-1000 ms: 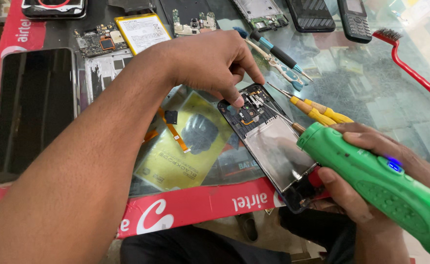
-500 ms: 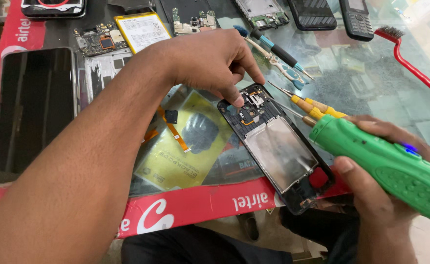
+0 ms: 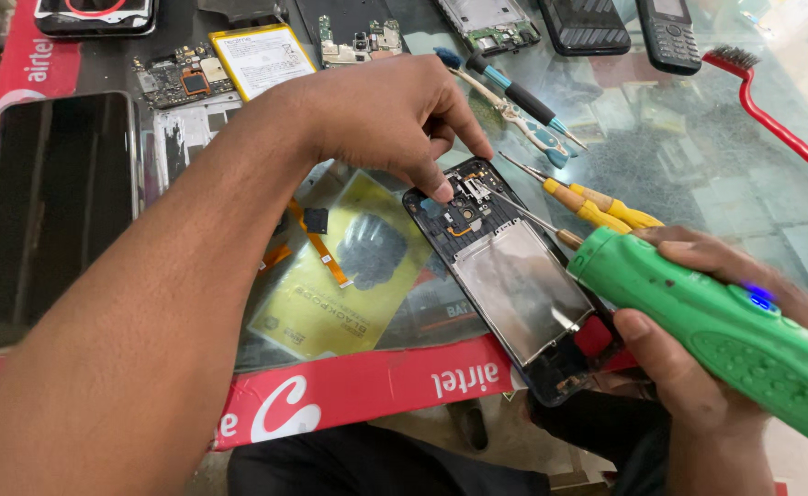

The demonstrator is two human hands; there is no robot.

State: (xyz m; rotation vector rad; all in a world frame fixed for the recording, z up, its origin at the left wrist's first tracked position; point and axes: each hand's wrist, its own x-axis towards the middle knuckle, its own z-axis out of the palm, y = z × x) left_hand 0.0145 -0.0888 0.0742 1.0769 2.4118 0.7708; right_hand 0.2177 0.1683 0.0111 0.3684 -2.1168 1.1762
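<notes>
One opened phone (image 3: 523,285) lies back-up at the near edge of the glass table (image 3: 698,165), set diagonally, its lower end overhanging the red banner strip (image 3: 376,386). Back cover off: dark frame, bare silvery plate in the middle, small circuit parts and a camera module at the far end, a red patch near the lower end.

Left hand (image 3: 395,115): comes in from the left, fingers curled together, one fingertip pressed down on the phone's far left corner, beside the camera module. Nothing gripped.

Right hand (image 3: 698,367): fingers and thumb wrapped closed around a green electric screwdriver (image 3: 725,321); a blue light shows on its top. Its thin bit (image 3: 523,213) reaches up-left and meets the circuit area at the phone's far end.

Just right of the phone, two yellow-handled screwdrivers (image 3: 606,207). Farther off, blue-handled drivers and tweezers (image 3: 523,106). A red brush (image 3: 771,110) at far right. Left of the phone, a yellow packet (image 3: 331,285) with an orange flex cable (image 3: 317,243) on it. A dark screen panel (image 3: 55,211) at far left. Circuit boards, a battery (image 3: 262,60) and other handsets along the far edge.
</notes>
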